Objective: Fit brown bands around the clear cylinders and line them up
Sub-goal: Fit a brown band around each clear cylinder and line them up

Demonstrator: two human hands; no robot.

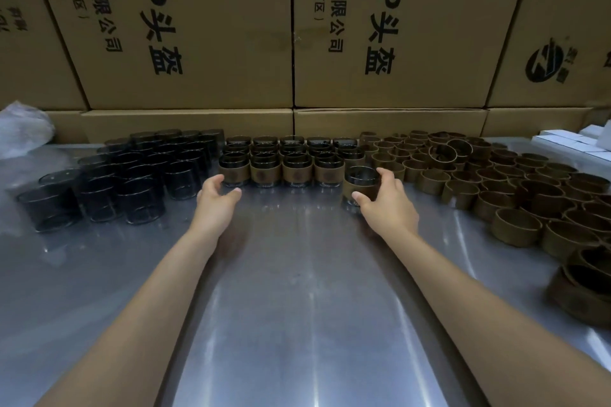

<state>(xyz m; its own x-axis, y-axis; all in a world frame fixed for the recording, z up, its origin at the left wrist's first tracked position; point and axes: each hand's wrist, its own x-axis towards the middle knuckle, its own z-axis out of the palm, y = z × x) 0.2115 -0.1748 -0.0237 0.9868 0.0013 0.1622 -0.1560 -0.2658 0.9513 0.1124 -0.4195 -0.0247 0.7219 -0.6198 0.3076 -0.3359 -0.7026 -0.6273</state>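
A banded clear cylinder point(360, 187) stands just right of centre on the steel tabletop point(297, 291), at the right end of the front row of banded cylinders point(281, 172). The right hand point(385, 200) has it in its grip, thumb in front and fingers curled round the far side, hiding part of the brown band. The left hand point(216, 192) hovers with its grip released by the row's left end. Bare cylinders point(125, 172), dark and hard to separate, crowd the left. Loose brown bands point(496, 188) spread right, cut off by the frame edge. Cardboard boxes point(198, 26) fill the top.
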